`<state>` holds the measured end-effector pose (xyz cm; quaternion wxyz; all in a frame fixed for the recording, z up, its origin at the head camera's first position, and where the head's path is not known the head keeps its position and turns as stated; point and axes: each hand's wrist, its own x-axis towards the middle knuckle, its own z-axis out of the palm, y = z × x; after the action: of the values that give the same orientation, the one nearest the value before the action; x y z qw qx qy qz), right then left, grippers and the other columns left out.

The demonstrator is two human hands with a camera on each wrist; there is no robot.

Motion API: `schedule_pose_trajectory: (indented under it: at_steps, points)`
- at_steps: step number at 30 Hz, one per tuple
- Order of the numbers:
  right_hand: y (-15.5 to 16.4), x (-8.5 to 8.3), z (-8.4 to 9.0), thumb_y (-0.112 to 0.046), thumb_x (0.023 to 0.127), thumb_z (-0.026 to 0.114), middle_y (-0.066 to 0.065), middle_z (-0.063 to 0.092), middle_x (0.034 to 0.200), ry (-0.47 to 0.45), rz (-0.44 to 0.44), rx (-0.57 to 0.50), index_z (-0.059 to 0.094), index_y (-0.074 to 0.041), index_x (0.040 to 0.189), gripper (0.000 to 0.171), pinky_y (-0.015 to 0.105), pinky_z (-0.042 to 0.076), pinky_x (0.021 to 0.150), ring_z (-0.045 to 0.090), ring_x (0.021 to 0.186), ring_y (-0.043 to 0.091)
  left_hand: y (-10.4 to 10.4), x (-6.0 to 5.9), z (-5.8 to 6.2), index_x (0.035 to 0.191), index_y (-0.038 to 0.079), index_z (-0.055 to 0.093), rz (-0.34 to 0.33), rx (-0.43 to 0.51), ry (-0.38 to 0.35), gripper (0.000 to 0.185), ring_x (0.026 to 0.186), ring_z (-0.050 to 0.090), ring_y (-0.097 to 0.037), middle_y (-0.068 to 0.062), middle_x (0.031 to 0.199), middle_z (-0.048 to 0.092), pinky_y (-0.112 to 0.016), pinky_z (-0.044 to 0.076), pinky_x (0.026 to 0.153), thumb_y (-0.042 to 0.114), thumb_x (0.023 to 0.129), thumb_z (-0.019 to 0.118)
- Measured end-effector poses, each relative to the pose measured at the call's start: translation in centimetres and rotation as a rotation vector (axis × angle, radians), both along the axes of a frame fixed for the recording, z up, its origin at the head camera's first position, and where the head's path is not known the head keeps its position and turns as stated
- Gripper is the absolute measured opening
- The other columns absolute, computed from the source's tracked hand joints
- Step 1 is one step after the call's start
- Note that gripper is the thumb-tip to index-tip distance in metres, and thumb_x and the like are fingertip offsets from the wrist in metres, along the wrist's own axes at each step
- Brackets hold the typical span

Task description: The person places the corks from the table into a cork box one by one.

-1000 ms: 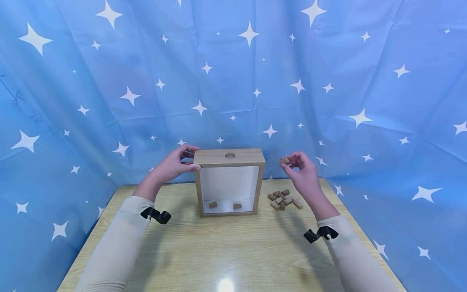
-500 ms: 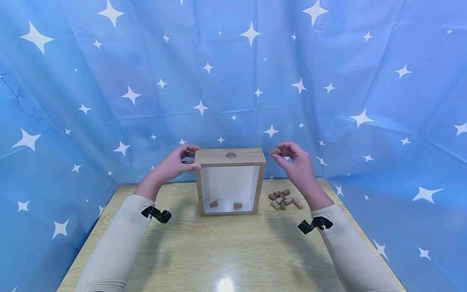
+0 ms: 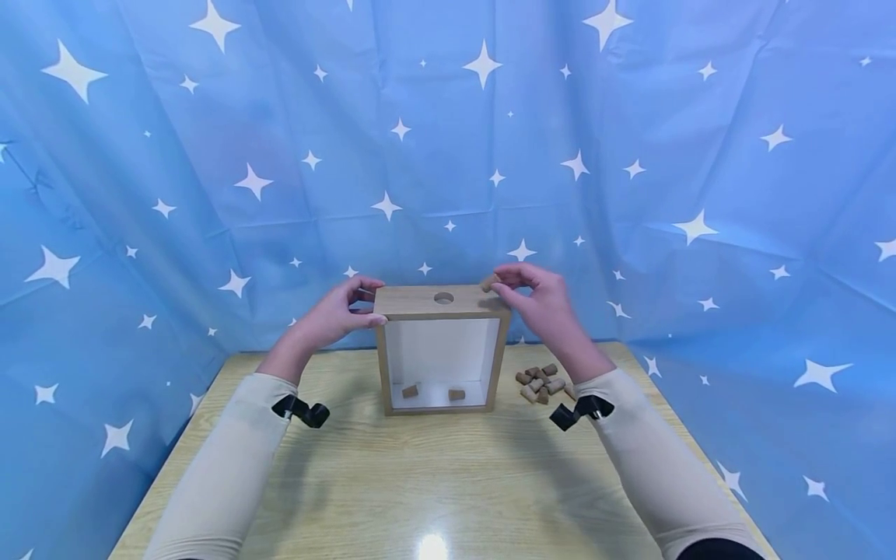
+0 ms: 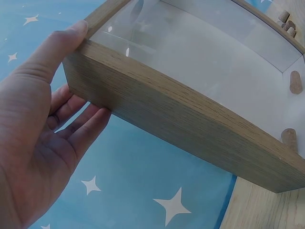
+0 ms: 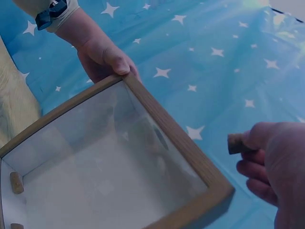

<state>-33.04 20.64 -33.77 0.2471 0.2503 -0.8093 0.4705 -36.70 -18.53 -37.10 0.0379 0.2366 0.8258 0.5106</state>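
Note:
A wooden frame box (image 3: 440, 303) with a clear front and a round hole (image 3: 443, 298) in its top stands upright on the table. Two corks (image 3: 409, 391) lie on its floor. My left hand (image 3: 341, 311) grips the box's top left corner, thumb on the front edge (image 4: 71, 36), fingers behind. My right hand (image 3: 521, 292) pinches a cork (image 3: 489, 282) just above the box's top right corner; the cork (image 5: 235, 143) shows in the right wrist view beside the frame (image 5: 190, 157).
A small pile of several corks (image 3: 540, 381) lies on the wooden table (image 3: 434, 482) right of the box. A blue star-patterned cloth (image 3: 210, 155) hangs behind and at both sides. The table's front half lies bare.
My right hand has carried the cork up and leftward, from above the pile to the box's top right corner. The left hand and box have stayed put.

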Motion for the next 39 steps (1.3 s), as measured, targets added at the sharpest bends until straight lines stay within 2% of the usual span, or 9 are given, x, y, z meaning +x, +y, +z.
schedule_pose_trajectory:
  at_steps: [6,15,22,31,39]
  points:
    - [-1.7,-0.8,0.5,-0.007,0.100,0.083,0.007,0.081,0.109,0.050,0.046,0.080,0.081,-0.005,0.124,0.023,0.027,0.059,0.086,0.073,0.095,0.023,0.0,0.1,0.1,0.157,0.014,0.053,-0.002,0.008,-0.005,0.071,0.145,0.051,-0.037,-0.015,0.151,0.056,-0.060,0.051,0.115,0.028,0.097,0.090]
    - [-3.9,-1.2,1.3,-0.009,0.102,0.081,0.007,0.082,0.113,-0.017,0.064,0.208,0.081,-0.006,0.125,0.023,0.040,0.065,0.085,0.077,0.100,0.024,0.0,0.2,0.1,0.157,0.014,0.053,0.002,0.003,0.003,0.072,0.144,0.053,-0.037,-0.016,0.150,0.057,-0.060,0.051,0.114,0.029,0.097,0.091]
    - [-4.8,-1.8,1.4,-0.004,0.101,0.080,0.011,0.081,0.113,0.041,0.095,0.301,0.081,0.000,0.121,0.020,0.037,0.065,0.086,0.078,0.100,0.025,0.0,0.1,0.2,0.157,0.013,0.053,0.001,0.004,0.000,0.068,0.144,0.053,-0.037,-0.016,0.151,0.057,-0.060,0.051,0.114,0.021,0.099,0.088]
    - [-5.2,-2.3,1.1,-0.005,0.100,0.082,0.004,0.076,0.111,0.016,0.111,0.336,0.082,-0.006,0.117,0.018,0.033,0.064,0.088,0.072,0.103,0.022,0.0,0.0,0.0,0.156,0.014,0.054,0.000,0.007,0.003,0.072,0.143,0.053,-0.036,-0.015,0.150,0.057,-0.059,0.052,0.113,0.028,0.096,0.091]
    - [-5.5,-2.3,1.0,-0.007,0.100,0.083,0.005,0.075,0.111,0.012,0.112,0.361,0.082,-0.005,0.118,0.018,0.034,0.064,0.090,0.072,0.105,0.022,0.0,-0.1,-0.1,0.156,0.014,0.054,0.002,0.005,0.005,0.072,0.142,0.054,-0.036,-0.016,0.149,0.058,-0.059,0.052,0.112,0.030,0.096,0.091]
